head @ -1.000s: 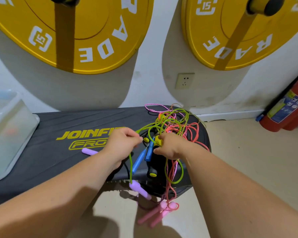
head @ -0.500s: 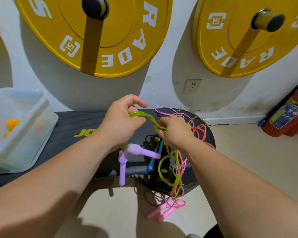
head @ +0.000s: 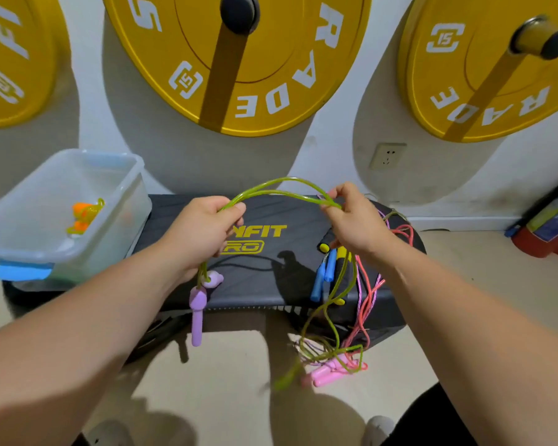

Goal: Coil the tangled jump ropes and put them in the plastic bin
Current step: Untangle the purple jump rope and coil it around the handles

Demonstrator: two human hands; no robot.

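Observation:
A green jump rope [head: 281, 185] arches in two strands between my hands above the black bench [head: 264, 278]. My left hand [head: 203, 233] grips the rope, and its two purple handles [head: 197, 310] hang below the fist. My right hand [head: 351, 220] pinches the strands at the other end; the rest of the green rope trails down to the floor. A tangle of red, pink and purple ropes [head: 368, 300] with blue handles [head: 322, 278] and pink handles [head: 326, 375] drapes over the bench's right end. The clear plastic bin [head: 110, 201] at left holds a rope with orange handles [head: 83, 215].
Yellow weight plates [head: 239, 66] hang on the wall behind the bench. A red fire extinguisher [head: 548, 230] lies on the floor at far right. A wall socket [head: 387, 156] sits above the bench. My shoes show at the bottom edge.
My hands have moved apart and upward, drawing the green rope out into a wide arch. The purple handles now hang under my left hand. The view has shifted left, showing more of the bin.

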